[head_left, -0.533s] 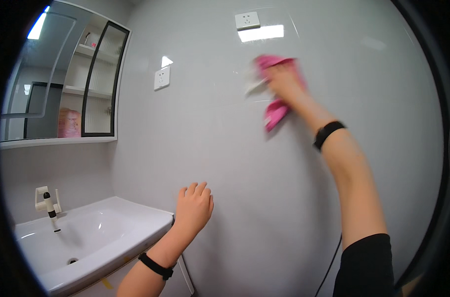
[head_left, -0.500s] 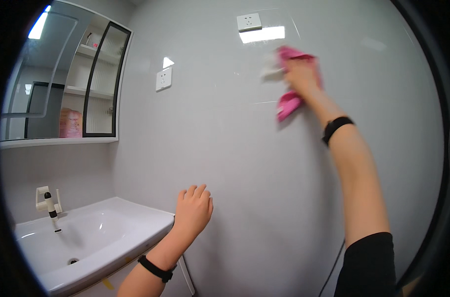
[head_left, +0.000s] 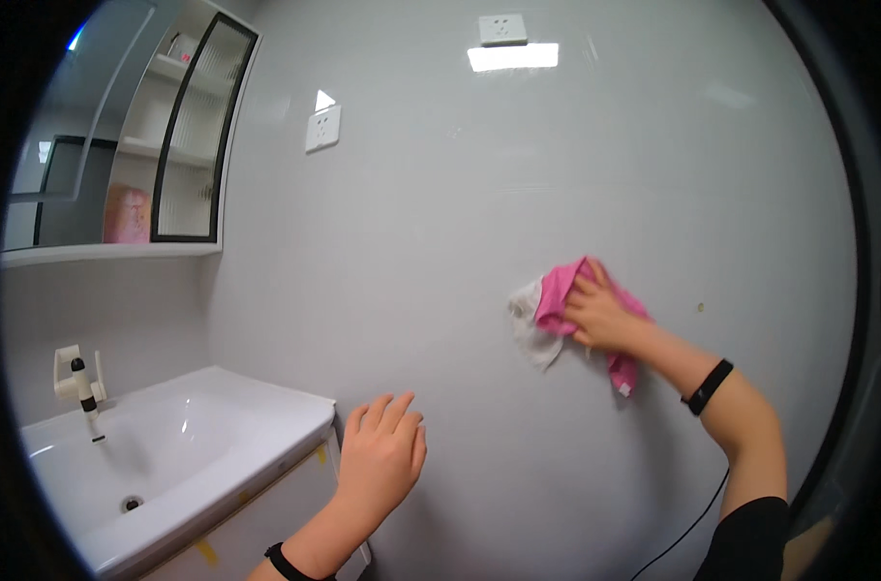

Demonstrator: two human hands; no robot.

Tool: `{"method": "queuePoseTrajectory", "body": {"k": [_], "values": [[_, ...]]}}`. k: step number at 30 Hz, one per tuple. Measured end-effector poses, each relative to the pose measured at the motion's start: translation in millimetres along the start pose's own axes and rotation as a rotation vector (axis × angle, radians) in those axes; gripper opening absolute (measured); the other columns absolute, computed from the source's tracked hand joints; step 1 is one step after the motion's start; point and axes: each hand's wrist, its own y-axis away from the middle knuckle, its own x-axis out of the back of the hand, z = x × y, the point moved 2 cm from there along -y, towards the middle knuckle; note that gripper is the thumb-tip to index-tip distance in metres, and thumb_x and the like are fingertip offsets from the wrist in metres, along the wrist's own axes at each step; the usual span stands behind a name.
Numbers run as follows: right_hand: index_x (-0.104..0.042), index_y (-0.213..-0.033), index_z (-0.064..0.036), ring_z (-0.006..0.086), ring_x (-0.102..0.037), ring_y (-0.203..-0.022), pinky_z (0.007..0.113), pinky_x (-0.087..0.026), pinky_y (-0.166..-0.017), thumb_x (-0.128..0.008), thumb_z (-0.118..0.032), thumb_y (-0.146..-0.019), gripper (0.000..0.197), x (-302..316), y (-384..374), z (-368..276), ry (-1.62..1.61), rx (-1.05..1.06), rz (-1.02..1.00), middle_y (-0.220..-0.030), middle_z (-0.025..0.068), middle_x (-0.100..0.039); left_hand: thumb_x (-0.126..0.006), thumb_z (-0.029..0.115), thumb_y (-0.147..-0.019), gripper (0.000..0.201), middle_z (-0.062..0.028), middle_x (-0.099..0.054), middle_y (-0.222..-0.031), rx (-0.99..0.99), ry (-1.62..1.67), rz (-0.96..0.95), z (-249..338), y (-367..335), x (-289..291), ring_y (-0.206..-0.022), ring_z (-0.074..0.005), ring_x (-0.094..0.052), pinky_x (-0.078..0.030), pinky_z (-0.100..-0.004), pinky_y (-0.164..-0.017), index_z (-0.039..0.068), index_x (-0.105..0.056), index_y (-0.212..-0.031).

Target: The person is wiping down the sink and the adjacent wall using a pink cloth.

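Note:
My right hand (head_left: 600, 308) presses a pink cloth (head_left: 563, 290) against the grey glossy wall (head_left: 421, 252), its fingers spread over the fabric. A white cloth (head_left: 532, 324) hangs out beside the pink one on the left, and a pink corner dangles below my wrist. My left hand (head_left: 380, 450) is held up in front of the wall, near the front corner of the white washbasin (head_left: 266, 412). It holds nothing, and its fingers are loosely bent and apart. Each wrist carries a black band.
A cream and black faucet (head_left: 82, 387) stands on the basin. Above hangs a mirror cabinet (head_left: 111, 254) with shelves and a pink package (head_left: 129, 215). Two white sockets, one upper (head_left: 501, 29) and one left (head_left: 322, 129), sit on the wall. A thin black cable (head_left: 687, 533) hangs at lower right.
My right hand has moved down the wall with the pink and white cloths, from near the upper socket to mid-height. My left hand has shifted slightly lower. The view has tilted a little downward.

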Motion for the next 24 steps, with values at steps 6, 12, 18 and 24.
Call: {"method": "queuePoseTrajectory", "body": {"k": [6,12,18,24], "values": [[-0.066,-0.1,-0.002,0.0378,-0.048,-0.116,0.061,-0.023,-0.106,-0.046,-0.032,-0.09,0.038,95.3,-68.0,159.6,0.488,-0.625,0.054,-0.112,0.0188,-0.061,-0.064,0.008,-0.079,0.012,-0.0111,-0.061,-0.119,0.035,-0.032,-0.101,14.1,32.8,18.7,-0.113,-0.0294,-0.054,-0.039,-0.0443,-0.096,0.005,-0.063,-0.091],[-0.057,-0.116,0.0022,0.0382,-0.043,-0.123,0.061,-0.016,-0.11,-0.043,-0.038,-0.093,0.049,76.4,-54.0,139.8,0.417,-0.635,-0.004,-0.12,0.0209,-0.056,-0.065,0.005,-0.078,0.014,-0.0124,-0.06,-0.12,0.132,-0.038,-0.131,9.7,60.7,35.7,-0.115,-0.0312,-0.053,-0.038,-0.0456,-0.097,0.004,-0.063,-0.091],[-0.067,-0.103,-0.0071,0.0399,-0.037,-0.128,0.063,-0.009,-0.112,-0.058,-0.034,-0.083,0.035,17.4,53.2,-33.4,0.146,-0.152,-0.179,-0.121,0.0154,-0.057,-0.064,0.003,-0.078,0.016,-0.0146,-0.058,-0.122,0.181,-0.06,-0.155,7.6,80.1,26.3,-0.116,-0.0335,-0.052,-0.038,-0.0469,-0.098,0.002,-0.061,-0.093],[-0.064,-0.107,-0.0032,0.0364,-0.042,-0.123,0.058,-0.013,-0.112,-0.058,-0.038,-0.081,0.044,43.3,42.4,43.4,0.307,-0.405,-0.122,-0.113,0.0188,-0.059,-0.061,0.004,-0.079,0.015,-0.0147,-0.057,-0.123,0.202,0.02,-0.218,13.6,87.4,16.3,-0.117,-0.0345,-0.05,-0.036,-0.0471,-0.099,0.001,-0.061,-0.094]]}}
